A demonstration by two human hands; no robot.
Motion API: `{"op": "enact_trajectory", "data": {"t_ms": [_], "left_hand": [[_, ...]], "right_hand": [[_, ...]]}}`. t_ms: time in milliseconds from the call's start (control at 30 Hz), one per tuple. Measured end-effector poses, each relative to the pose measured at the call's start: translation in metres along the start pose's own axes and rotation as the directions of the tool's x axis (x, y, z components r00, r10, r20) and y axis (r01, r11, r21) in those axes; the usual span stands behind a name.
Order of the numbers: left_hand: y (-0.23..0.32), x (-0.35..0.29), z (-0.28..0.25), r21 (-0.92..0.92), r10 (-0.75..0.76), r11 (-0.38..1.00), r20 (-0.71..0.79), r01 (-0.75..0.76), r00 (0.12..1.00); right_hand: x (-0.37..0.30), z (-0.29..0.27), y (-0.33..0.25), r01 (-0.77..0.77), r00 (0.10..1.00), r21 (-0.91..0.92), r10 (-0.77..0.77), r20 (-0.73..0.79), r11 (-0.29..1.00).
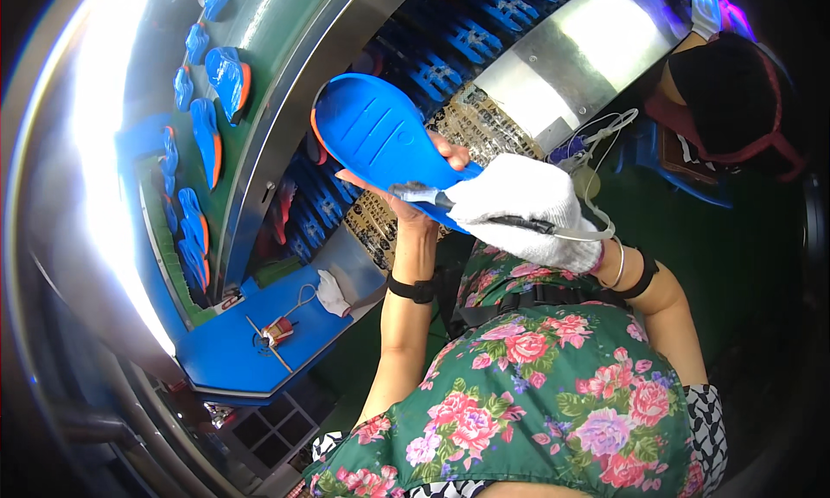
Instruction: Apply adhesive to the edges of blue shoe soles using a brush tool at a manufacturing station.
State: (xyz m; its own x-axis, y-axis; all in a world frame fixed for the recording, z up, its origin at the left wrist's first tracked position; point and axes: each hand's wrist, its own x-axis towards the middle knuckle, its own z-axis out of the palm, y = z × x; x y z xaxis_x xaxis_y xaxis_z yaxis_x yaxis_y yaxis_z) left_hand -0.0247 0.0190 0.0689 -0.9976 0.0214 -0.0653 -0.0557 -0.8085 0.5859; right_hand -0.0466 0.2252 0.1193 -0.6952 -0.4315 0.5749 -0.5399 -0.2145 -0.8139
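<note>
Mid-job by the look: left hand (413,206) grips blue sole (380,139) held up in front of chest, gloved right hand (519,211) closed round brush tool (450,200) w/ tip on sole's near edge; more soles (229,74) lie on conveyor (285,31) beyond.

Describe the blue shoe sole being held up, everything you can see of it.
The blue shoe sole is a smooth, rubbery-looking moulded piece with shallow grooves across its face and a thin orange edge along one side. It is held up tilted above the workbench. The bare left hand grips its lower end, fingers wrapping behind. The white-gloved right hand presses a slim tool against its lower edge.
</note>
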Motion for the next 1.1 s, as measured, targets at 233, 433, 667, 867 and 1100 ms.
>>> {"op": "enact_trajectory", "data": {"t_ms": [233, 433, 667, 867, 1100], "left_hand": [[-0.001, 0.011, -0.007, -0.017, 0.117, 0.993, 0.005, -0.117, 0.993], [0.000, 0.020, -0.007, -0.047, 0.132, 0.991, 0.107, -0.128, 0.985], [-0.006, 0.028, 0.000, -0.057, 0.190, 0.980, -0.007, -0.190, 0.982], [-0.008, 0.035, -0.005, -0.178, 0.184, 0.973, 0.201, -0.148, 0.962], [-0.005, 0.033, -0.017, -0.186, 0.130, 0.975, 0.019, -0.124, 0.991]], "right_hand": [[-0.009, -0.002, 0.006, -0.361, 0.911, 0.331, 0.405, -0.072, 0.872], [-0.010, -0.005, 0.002, -0.392, 0.902, 0.337, 0.430, -0.042, 0.856], [-0.011, -0.008, -0.001, -0.040, 0.995, -0.067, 0.034, -0.095, 0.997], [-0.017, -0.016, 0.004, -0.553, 0.776, 0.511, 0.630, 0.029, 0.658], [-0.026, -0.014, 0.003, -0.194, 0.981, 0.049, 0.195, -0.018, 0.980]]}}
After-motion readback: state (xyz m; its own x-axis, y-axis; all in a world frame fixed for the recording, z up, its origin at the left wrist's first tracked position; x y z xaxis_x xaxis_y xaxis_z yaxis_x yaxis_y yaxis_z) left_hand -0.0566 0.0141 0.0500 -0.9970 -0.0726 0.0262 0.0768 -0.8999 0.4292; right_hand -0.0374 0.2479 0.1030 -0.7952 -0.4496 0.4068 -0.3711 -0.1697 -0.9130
